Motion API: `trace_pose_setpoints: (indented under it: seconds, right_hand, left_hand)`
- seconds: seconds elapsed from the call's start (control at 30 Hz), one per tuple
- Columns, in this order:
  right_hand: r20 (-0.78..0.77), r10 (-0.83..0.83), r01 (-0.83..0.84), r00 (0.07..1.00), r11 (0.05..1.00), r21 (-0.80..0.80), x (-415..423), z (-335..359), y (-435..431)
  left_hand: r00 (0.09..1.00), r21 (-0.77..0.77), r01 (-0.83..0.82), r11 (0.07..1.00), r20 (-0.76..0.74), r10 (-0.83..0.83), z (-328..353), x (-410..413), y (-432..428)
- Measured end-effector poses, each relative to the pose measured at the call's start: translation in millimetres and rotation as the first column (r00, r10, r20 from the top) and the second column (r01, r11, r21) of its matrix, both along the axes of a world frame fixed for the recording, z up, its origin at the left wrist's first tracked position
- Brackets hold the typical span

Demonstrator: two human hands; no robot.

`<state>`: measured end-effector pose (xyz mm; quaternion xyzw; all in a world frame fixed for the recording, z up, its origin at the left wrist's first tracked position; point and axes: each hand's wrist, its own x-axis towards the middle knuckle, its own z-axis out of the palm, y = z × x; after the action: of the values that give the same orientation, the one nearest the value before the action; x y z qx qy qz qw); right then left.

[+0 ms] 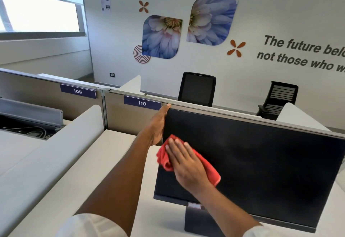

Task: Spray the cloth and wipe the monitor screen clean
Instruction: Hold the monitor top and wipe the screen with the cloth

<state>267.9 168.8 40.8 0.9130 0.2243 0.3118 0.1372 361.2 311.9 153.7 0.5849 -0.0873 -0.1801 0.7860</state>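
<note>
A head-worn camera looks down at an office desk (115, 152) where a person is cleaning a black monitor (242, 190). The monitor stands on a dark stand (197, 220), close against a grey cubicle partition (121, 117) that carries a purple label reading 110 (142, 103).

The left hand (157, 126) clasps the monitor's left edge near its upper corner, with the fingers going round behind the frame, out of sight. This looks like a steadying hold. The right hand (186, 164) lies flat with straight fingers, pressing a red cloth (211, 171) against the dark screen (280, 152). The cloth is bunched beneath the palm and sticks out on both sides of the hand. It sits on the left part of the screen, just right of the left hand.

The screen's long axis runs left to right, and nearly all of its surface stretches away to the right of both hands. The right hand, with the cloth already under it, is the nearer one to that stretch. Wiping is probably at an early stage, and the next strokes likely need to sweep rightward along the screen's length.

No spray bottle is in view. Two black office chairs (197, 89) stand beyond the partition, before a wall with flower pictures (161, 37).
</note>
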Motion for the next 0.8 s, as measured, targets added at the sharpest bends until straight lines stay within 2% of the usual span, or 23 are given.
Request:
trace_pose_setpoints:
  seconds: [0.1,0.17,0.3,0.37,0.53,0.6,0.73,0.8]
  right_hand:
    - [0.076,-0.071,0.058,0.995,0.986,0.158,22.5,62.1,6.4]
    - [0.095,-0.067,0.047,0.993,0.979,0.2,35.3,91.6,8.9]
    - [0.094,-0.084,0.056,0.992,0.964,0.261,37.7,92.5,15.6]
    - [0.088,-0.076,0.051,0.993,0.966,0.252,34.5,78.7,19.5]
    - [0.006,-0.027,0.027,1.0,0.999,0.044,12.8,23.3,12.3]
    - [-0.012,-0.035,0.035,0.999,0.999,0.01,3.6,7.8,6.0]
    - [0.049,-0.047,0.045,0.998,0.998,0.033,5.2,17.5,0.7]
    - [0.116,-0.107,0.09,0.987,0.985,0.146,11.5,36.7,-2.0]
  left_hand:
    - [1.0,0.013,-0.019,1.0,0.005,0.019,-1.3,0.5,2.5]
    - [1.0,0.028,-0.02,0.999,0.021,0.02,-0.6,0.3,2.6]
    - [0.999,0.031,0.0,1.0,0.034,-0.001,-0.5,1.8,3.3]
    - [1.0,0.039,-0.009,0.999,0.021,0.008,-4.3,4.1,6.4]
    - [0.999,0.055,-0.024,0.998,-0.037,0.026,-9.3,5.8,9.3]
    - [0.999,0.041,-0.04,0.998,-0.028,0.041,-8.0,4.5,4.2]
    - [0.994,0.051,-0.103,0.993,-0.027,0.105,-2.5,1.4,-6.7]
    - [0.992,0.036,-0.112,0.993,-0.053,0.114,0.3,0.0,-8.4]
